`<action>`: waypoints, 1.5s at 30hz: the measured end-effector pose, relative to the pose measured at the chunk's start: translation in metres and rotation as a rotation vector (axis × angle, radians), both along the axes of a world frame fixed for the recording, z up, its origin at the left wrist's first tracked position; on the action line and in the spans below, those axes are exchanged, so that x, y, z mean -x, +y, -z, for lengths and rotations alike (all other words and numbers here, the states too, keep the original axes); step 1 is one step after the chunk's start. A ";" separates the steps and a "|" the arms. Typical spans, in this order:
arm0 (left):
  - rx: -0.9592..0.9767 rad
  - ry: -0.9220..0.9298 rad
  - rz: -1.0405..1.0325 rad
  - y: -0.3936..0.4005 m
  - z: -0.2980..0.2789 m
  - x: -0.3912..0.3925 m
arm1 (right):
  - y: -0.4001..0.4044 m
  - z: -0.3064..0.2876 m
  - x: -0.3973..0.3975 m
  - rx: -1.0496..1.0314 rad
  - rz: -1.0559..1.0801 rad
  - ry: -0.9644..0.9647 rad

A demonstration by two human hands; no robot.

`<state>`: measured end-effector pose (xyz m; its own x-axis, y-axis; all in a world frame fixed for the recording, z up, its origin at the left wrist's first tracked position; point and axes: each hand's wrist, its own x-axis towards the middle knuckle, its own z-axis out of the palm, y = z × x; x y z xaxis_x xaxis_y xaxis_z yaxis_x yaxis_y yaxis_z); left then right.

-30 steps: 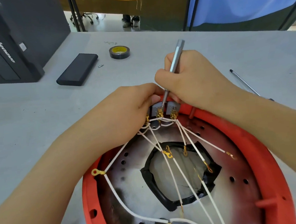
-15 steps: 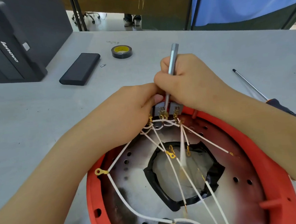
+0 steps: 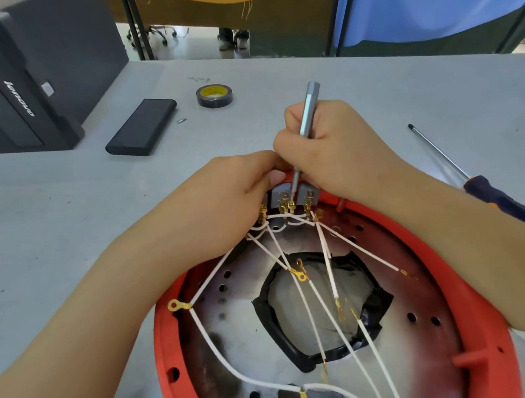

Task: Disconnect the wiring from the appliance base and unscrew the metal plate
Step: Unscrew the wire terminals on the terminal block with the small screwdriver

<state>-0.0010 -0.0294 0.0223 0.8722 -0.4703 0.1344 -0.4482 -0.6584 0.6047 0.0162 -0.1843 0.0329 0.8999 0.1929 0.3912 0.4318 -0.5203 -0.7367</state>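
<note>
Fanning white wires point(image 3: 294, 271) cross red base point(image 3: 479, 292).

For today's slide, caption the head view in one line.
Right hand works a silver screwdriver at the grey terminal block on the red appliance base; left hand steadies.

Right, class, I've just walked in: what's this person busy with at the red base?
A person is working on a red appliance base lying on a grey table. The right hand grips a slim silver screwdriver, tip down at the grey terminal block on the far rim. The left hand steadies that block. Several white wires already hang loose; others remain attached. A second screwdriver lies unused to the right.
</note>
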 end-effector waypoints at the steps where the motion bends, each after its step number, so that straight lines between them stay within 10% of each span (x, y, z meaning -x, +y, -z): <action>1: 0.003 0.002 -0.007 0.000 0.000 0.000 | 0.000 0.000 0.000 -0.006 -0.001 0.006; 20: 0.354 0.393 -0.058 0.016 -0.001 0.007 | 0.000 -0.013 0.007 -0.132 0.032 0.112; 45: 0.282 0.286 -0.053 0.017 0.002 0.007 | 0.010 0.002 0.008 -0.018 -0.063 -0.010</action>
<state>-0.0080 -0.0125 0.0205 0.9151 -0.4031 -0.0003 -0.2053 -0.4668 0.8602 0.0079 -0.1741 0.0311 0.8821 0.2417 0.4043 0.4708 -0.4786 -0.7412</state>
